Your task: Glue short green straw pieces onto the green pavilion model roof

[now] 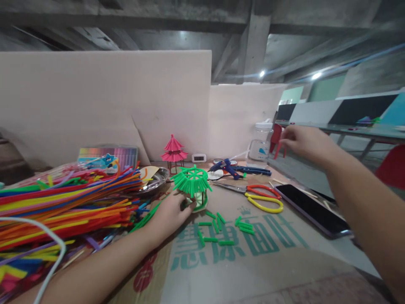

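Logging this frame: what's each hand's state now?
Left hand: closed on the green pavilion, low down.
Right hand: raised, curled; can't tell whether it holds anything.

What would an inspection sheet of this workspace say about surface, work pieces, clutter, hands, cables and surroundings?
Surface: printed cardboard, marked with large lettering.
Work pieces: green model standing; short green pieces loose before it.
Clutter: colourful stems heaped left; scissors, glue gun and phone right.
Hands: left hand grasps the model low down; right hand raised, contents unclear.
Cables: white cord curves across lower left; ends not visible.
Surroundings: pink model and bottle behind; pale boards beyond; red chairs right.
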A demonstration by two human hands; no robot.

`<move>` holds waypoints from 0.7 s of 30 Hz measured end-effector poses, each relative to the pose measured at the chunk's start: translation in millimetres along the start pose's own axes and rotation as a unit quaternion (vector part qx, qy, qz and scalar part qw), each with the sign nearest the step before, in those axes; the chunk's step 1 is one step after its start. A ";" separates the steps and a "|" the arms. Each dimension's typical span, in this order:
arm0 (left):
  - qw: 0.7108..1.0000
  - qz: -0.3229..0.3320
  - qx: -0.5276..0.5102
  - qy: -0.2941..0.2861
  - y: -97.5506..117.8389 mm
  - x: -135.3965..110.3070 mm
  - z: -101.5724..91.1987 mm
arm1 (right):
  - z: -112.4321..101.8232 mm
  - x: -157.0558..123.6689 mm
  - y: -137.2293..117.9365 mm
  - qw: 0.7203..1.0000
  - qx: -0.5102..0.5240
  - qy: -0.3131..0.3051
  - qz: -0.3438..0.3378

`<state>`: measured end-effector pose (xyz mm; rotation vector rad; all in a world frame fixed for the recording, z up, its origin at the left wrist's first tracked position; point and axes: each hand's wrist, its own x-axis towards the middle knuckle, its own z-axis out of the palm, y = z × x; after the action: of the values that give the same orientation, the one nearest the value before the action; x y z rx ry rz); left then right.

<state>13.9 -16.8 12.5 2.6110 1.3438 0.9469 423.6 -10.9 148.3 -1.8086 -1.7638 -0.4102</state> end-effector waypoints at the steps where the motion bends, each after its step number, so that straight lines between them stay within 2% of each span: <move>1: 1.000 -0.001 0.002 0.003 -0.5 0.2 0.4 | 0.0 1.7 8.7 0.996 -0.081 0.031 0.025; 3: 1.000 -0.008 0.008 0.007 -1.4 0.2 1.0 | 2.3 5.1 14.9 0.992 -0.124 0.020 0.030; 5: 1.000 -0.010 0.012 0.004 -1.6 -0.1 1.0 | 7.2 6.5 3.8 0.996 -0.087 -0.011 0.015; 8: 1.000 -0.009 0.015 -0.007 -0.7 -1.1 -0.2 | 19.7 -1.3 -38.5 0.999 -0.040 0.021 -0.023; 10: 1.000 -0.008 0.014 -0.011 0.0 -1.9 -0.6 | 30.3 -15.1 -73.5 0.992 0.040 0.060 -0.104; 12: 1.000 -0.002 0.012 -0.012 -0.2 -2.6 -0.2 | 40.3 -33.3 -105.5 0.976 0.141 0.040 -0.163; 13: 1.000 0.001 0.013 -0.010 -0.6 -2.9 0.4 | 44.3 -42.7 -118.8 0.962 0.204 0.000 -0.182; 15: 1.000 0.002 0.017 -0.004 -2.0 -3.2 1.7 | 50.2 -59.2 -138.6 0.912 0.370 -0.093 -0.151; 17: 1.000 0.003 0.017 -0.001 -3.3 -3.5 2.8 | 53.5 -70.3 -149.4 0.820 0.530 -0.193 -0.092; 19: 1.000 0.007 0.014 0.000 -3.9 -3.7 3.6 | 55.5 -75.5 -153.1 0.738 0.619 -0.265 -0.046; 21: 1.000 0.013 0.015 0.001 -3.6 -3.8 3.7 | 57.1 -76.4 -152.8 0.698 0.650 -0.299 -0.022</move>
<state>11.6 -16.6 6.5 2.6582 1.3377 0.9393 257.6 -44.2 86.8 -0.7875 -1.6431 1.2868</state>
